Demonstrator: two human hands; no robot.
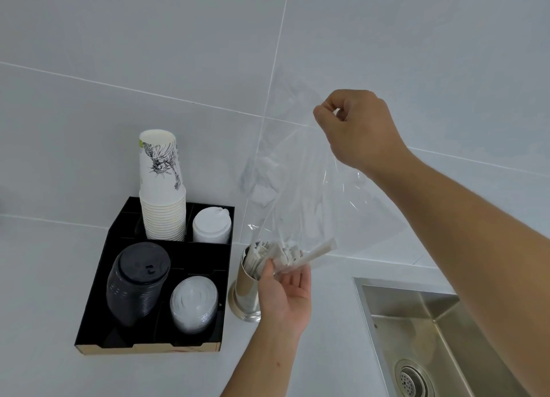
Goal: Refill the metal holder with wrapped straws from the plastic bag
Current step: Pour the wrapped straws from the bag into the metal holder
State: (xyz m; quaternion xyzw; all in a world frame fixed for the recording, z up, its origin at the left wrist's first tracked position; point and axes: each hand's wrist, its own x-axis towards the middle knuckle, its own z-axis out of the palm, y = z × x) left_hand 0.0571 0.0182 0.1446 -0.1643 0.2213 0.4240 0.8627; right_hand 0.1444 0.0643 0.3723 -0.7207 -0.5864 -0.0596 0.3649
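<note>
A round metal holder (pixel 242 297) stands on the white counter just right of a black organiser tray. Paper-wrapped straws (pixel 256 258) stick up out of its mouth. Above it hangs a clear plastic bag (pixel 300 188), upside down, with its mouth over the holder. My right hand (pixel 355 127) is raised and pinches the bag's upper end. My left hand (pixel 287 289) is beside the holder's rim, palm up, with its fingers around a bunch of wrapped straws (pixel 300 255) at the bag's mouth. One straw juts out to the right.
The black organiser tray (pixel 98 304) holds a stack of paper cups (pixel 162 191), white lids (pixel 212 224), black lids (pixel 137 283) and clear lids (pixel 193 304). A steel sink (pixel 428 331) with a drain lies at the lower right. A tiled wall rises behind.
</note>
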